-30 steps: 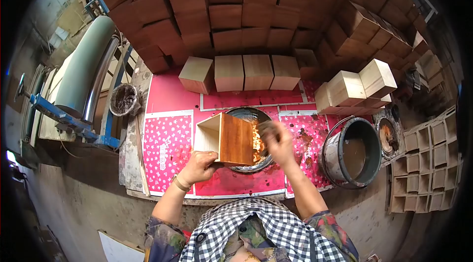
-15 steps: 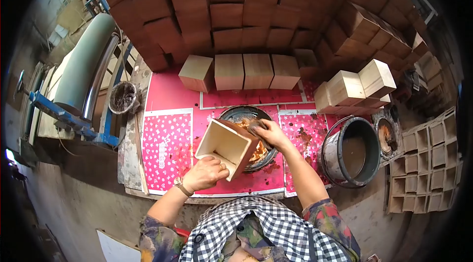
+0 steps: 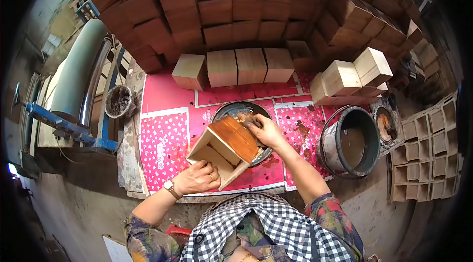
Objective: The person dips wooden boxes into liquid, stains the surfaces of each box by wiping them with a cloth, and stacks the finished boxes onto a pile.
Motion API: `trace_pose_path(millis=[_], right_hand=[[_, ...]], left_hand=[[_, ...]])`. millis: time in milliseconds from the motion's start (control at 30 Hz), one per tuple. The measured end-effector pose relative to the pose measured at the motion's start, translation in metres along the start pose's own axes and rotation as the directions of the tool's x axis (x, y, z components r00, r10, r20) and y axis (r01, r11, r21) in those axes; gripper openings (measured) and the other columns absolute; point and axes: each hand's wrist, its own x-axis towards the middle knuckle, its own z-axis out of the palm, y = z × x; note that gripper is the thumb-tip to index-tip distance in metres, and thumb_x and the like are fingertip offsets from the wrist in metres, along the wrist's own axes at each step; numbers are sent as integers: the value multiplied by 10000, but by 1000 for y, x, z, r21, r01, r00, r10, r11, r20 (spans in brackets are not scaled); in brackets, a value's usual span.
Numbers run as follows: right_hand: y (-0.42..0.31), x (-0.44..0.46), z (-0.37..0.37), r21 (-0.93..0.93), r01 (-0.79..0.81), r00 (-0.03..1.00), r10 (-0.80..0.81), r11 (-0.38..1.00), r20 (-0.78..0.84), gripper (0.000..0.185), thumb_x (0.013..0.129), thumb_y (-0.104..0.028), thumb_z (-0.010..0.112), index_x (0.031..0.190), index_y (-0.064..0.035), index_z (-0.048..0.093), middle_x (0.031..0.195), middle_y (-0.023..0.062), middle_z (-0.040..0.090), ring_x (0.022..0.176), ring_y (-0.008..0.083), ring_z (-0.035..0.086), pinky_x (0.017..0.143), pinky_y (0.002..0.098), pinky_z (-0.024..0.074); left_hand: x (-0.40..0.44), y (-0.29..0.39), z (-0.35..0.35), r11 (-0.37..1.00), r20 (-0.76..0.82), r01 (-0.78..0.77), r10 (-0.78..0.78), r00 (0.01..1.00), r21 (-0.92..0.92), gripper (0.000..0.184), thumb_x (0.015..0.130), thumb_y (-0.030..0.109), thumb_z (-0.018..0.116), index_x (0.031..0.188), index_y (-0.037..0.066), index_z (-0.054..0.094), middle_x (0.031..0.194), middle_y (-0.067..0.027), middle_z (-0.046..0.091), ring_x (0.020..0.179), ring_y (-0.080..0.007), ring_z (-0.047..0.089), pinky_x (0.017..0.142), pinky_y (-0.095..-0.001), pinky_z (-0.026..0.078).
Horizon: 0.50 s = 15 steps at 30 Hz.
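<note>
My left hand (image 3: pixel 198 178) grips the lower rim of an open wooden box (image 3: pixel 234 138), fingers hooked over its edge. The box is tilted, its bare pale inside facing me and its upper outer side a wet reddish brown. Against the far edge of that brown side, my right hand (image 3: pixel 268 133) is closed on a dark wad (image 3: pixel 252 126); whether it is sponge or cloth I cannot tell. Beneath the box and partly hidden by it lies a round dark basin (image 3: pixel 224 110) with orange-brown stain in it.
Pale wooden boxes (image 3: pixel 222 69) stand in a row behind, more (image 3: pixel 340 78) at the right. Stacked brown boxes (image 3: pixel 217 13) form a wall. A bucket (image 3: pixel 329 146) of murky liquid stands right, a small crusted pot (image 3: pixel 119 102) left, beside a roller machine (image 3: pixel 81 69).
The box has turned and tipped so its wet brown side now faces up. My right hand has stayed close to that side with the wad. The whole view has shifted slightly.
</note>
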Motion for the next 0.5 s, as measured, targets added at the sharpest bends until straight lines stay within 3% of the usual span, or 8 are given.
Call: trace_pose_path(millis=[33, 167, 200, 300, 433, 467, 500], right_hand=[[5, 2, 1, -81, -32, 999, 30, 996, -25, 334, 837, -391, 592, 996, -98, 621, 932, 142, 666, 928, 322, 628, 775, 407, 491], [-28, 6, 4, 28, 127, 973, -118, 992, -199, 293, 862, -349, 566, 985, -86, 602, 966, 143, 653, 920, 342, 619, 778, 438, 481], [-40, 12, 8, 21, 199, 962, -192, 980, -192, 278, 867, -334, 566, 988, -86, 597, 974, 146, 648, 916, 346, 618, 773, 440, 483], [-83, 9, 10, 24, 425, 900, -419, 905, -121, 239, 874, -290, 576, 992, -82, 575, 966, 148, 632, 882, 366, 610, 729, 449, 491], [-95, -10, -3, 120, 563, 825, -548, 818, -136, 236, 863, -221, 606, 1015, -48, 555, 930, 158, 604, 855, 374, 597, 704, 419, 476], [-90, -19, -5, 115, 593, 805, -589, 797, -72, 251, 838, -188, 639, 1019, -36, 553, 905, 172, 599, 832, 382, 596, 692, 410, 473], [-87, -29, -7, 132, 635, 773, -625, 762, -109, 279, 815, -194, 672, 1019, -33, 569, 880, 165, 611, 820, 366, 612, 693, 398, 482]], left_hand=[[0, 0, 0, 1000, -21, -15, 16, 1000, 14, 140, 748, 200, 541, 855, 114, 509, 846, -25, 552, 821, -176, 533, 773, -315, 459], [2, -2, 3, 999, 59, -33, 31, 998, 18, 129, 767, 213, 537, 861, 132, 502, 836, -19, 547, 820, -166, 538, 742, -299, 456], [4, -5, 1, 999, 82, -43, 42, 996, 1, 150, 739, 222, 544, 857, 132, 517, 871, -17, 557, 852, -162, 537, 791, -291, 458], [16, -9, 1, 981, 83, -164, 172, 981, -102, 101, 776, 217, 526, 854, 156, 506, 828, 35, 546, 796, -139, 531, 725, -286, 450], [5, -18, 0, 995, 85, -41, 33, 996, 92, 68, 762, 231, 533, 805, 187, 507, 771, 67, 527, 772, -107, 521, 650, -247, 438], [2, -19, 3, 993, 14, -42, 40, 999, 113, 85, 749, 230, 547, 819, 191, 519, 758, 59, 526, 769, -101, 520, 633, -246, 438], [0, -19, 2, 993, 34, -71, 68, 997, 97, 94, 749, 227, 548, 831, 188, 525, 761, 58, 528, 767, -102, 520, 637, -247, 438]])
